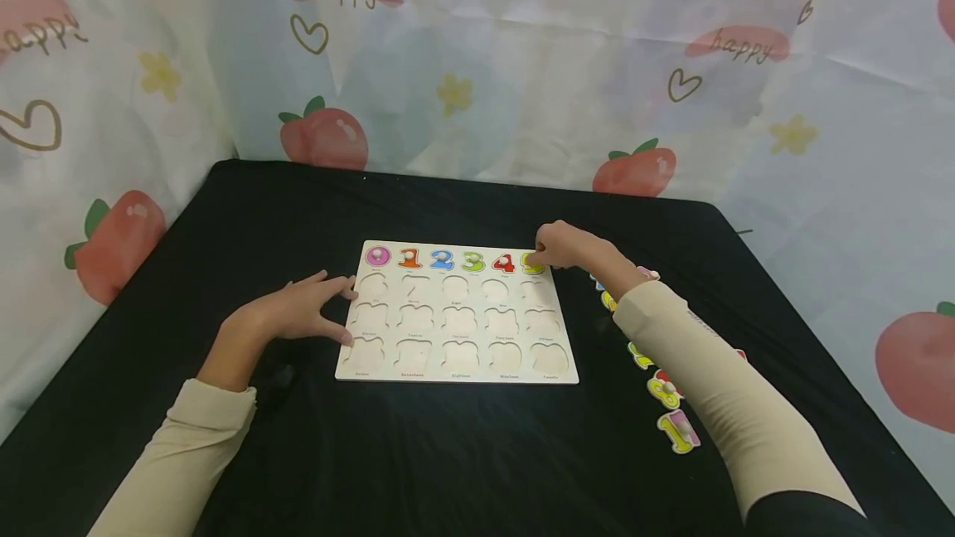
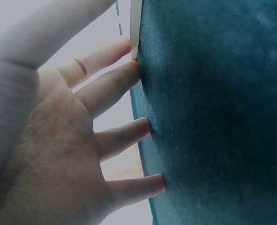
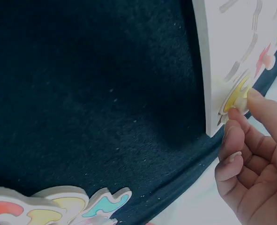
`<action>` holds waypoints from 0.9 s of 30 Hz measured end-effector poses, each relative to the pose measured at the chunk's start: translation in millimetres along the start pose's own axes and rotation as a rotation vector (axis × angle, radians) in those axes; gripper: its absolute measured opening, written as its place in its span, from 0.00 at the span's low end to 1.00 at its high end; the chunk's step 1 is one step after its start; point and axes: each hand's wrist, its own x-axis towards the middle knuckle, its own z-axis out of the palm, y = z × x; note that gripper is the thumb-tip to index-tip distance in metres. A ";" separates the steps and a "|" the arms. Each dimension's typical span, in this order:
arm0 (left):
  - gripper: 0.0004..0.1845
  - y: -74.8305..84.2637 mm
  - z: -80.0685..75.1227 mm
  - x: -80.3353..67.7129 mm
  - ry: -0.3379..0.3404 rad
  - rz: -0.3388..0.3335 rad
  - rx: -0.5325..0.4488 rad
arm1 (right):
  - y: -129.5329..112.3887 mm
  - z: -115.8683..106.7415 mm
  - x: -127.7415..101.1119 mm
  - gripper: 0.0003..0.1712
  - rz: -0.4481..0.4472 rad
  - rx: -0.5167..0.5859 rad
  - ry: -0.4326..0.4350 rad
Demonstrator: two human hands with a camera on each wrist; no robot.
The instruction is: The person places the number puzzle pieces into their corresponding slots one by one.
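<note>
Right hand [image 1: 561, 249] is pinching the knob of the yellow number piece [image 1: 531, 263] at the far right corner of the puzzle board [image 1: 457, 313], while the left hand [image 1: 304, 311] rests flat, fingers spread, on the board's left edge. If the piece goes in slightly crooked it'll probably jam on its slot, and the board could skid on the black desk [image 1: 462, 454] if that left hand lets up.

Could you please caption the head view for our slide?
Right hand pinches the yellow piece on the number puzzle board; left hand steadies its edge.

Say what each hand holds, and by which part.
Right hand pinches the yellow number piece by its small peg. Left hand holds nothing, fingers resting at the puzzle board edge.
</note>
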 end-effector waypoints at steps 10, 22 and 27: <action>0.43 -0.3 -0.5 1.4 -0.003 0.000 0.005 | -9.4 -2.1 -3.4 0.14 0.004 -0.053 -0.052; 0.42 1.5 -1.9 0.0 -0.003 0.004 0.001 | -12.2 -4.8 -5.6 0.16 0.057 -0.013 -0.096; 0.43 1.2 -1.9 -1.3 -0.009 0.002 0.000 | 5.5 -5.4 -15.0 0.19 0.032 0.051 -0.053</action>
